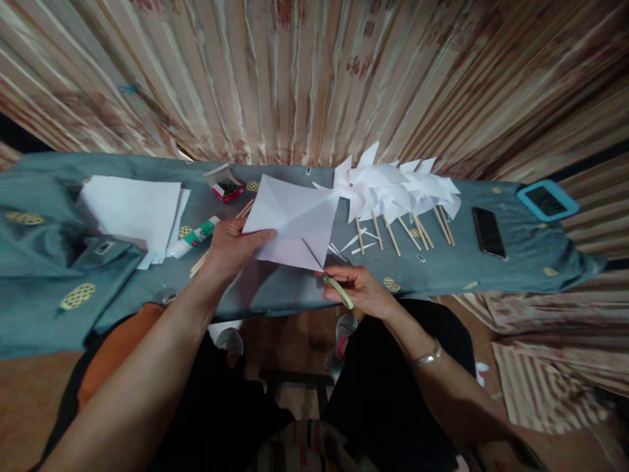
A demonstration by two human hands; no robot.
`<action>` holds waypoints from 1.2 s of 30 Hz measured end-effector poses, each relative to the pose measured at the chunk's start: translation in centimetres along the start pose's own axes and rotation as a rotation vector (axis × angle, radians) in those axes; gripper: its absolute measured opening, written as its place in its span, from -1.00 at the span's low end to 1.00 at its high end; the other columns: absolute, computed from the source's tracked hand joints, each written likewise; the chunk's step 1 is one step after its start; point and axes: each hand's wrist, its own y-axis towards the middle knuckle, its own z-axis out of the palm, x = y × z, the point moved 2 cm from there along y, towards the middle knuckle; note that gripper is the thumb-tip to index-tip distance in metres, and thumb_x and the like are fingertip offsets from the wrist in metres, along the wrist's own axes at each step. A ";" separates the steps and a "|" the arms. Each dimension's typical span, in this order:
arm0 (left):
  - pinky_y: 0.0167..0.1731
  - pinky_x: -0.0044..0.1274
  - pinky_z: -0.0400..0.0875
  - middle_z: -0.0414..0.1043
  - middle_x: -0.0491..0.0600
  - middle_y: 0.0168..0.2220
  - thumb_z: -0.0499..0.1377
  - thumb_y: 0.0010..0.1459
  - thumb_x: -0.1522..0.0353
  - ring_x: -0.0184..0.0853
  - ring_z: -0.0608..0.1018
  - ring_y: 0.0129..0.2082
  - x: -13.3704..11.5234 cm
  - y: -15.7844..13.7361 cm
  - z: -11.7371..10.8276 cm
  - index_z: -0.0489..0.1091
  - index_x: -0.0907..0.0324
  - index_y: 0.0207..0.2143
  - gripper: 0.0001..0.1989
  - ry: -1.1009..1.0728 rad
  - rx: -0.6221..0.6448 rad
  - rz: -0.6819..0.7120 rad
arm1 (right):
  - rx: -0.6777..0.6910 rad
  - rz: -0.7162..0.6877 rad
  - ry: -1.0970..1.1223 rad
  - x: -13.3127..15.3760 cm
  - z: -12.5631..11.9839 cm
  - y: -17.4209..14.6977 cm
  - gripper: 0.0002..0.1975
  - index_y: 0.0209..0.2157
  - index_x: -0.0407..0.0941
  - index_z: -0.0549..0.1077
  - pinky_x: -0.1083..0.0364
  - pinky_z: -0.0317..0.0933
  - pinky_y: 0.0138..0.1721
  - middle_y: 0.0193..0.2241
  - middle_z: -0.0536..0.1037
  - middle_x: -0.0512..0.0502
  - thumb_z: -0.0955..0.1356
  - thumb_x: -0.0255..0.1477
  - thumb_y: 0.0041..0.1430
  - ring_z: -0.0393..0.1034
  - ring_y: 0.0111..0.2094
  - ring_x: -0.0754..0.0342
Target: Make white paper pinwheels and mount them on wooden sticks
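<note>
My left hand (236,246) pinches the left edge of a white square sheet of paper (289,210), thumb on top. Faint diagonal creases cross the sheet, which is held above the cloth. In my right hand (361,288) is a pair of scissors (339,290) with pale green handles. Their blades meet the paper's lower right corner, one of them lying over the sheet and pointing toward its middle. Beyond the sheet on the right lie several white paper pinwheels (393,187) on wooden sticks. Thin paper strips (356,242) are scattered beside those sticks.
A stack of white paper (132,206) lies at the left. Near it are a green and white tube (196,237), an open red box (228,187) and loose wooden sticks (199,265). A dark phone (489,231) and a blue-framed device (548,200) lie right. A curtain (275,78) hangs behind the cloth-covered table (442,272).
</note>
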 end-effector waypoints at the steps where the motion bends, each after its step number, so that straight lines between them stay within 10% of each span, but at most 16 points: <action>1: -0.51 -0.51 0.37 0.53 -0.05 -0.52 0.43 -0.36 0.31 -0.35 0.45 -0.55 0.0 -0.1 0.1 0.54 0.22 -0.51 -0.73 -0.001 0.007 -0.016 | 0.006 -0.006 -0.013 0.1 0.0 0.0 -0.58 -0.27 -0.14 0.57 0.21 0.19 -0.43 -0.51 0.45 0.09 0.56 -0.20 -0.16 0.26 -0.49 0.23; 36: -0.47 -0.50 0.43 0.57 -0.03 -0.47 0.43 -0.38 0.36 -0.28 0.54 -0.52 0.6 -0.6 0.7 0.57 0.26 -0.34 -0.58 -0.067 0.064 -0.013 | 0.007 -0.010 0.055 0.8 0.6 0.3 -0.66 -0.42 -0.15 0.51 0.23 0.17 -0.48 -0.57 0.41 0.13 0.56 -0.23 -0.18 0.19 -0.56 0.28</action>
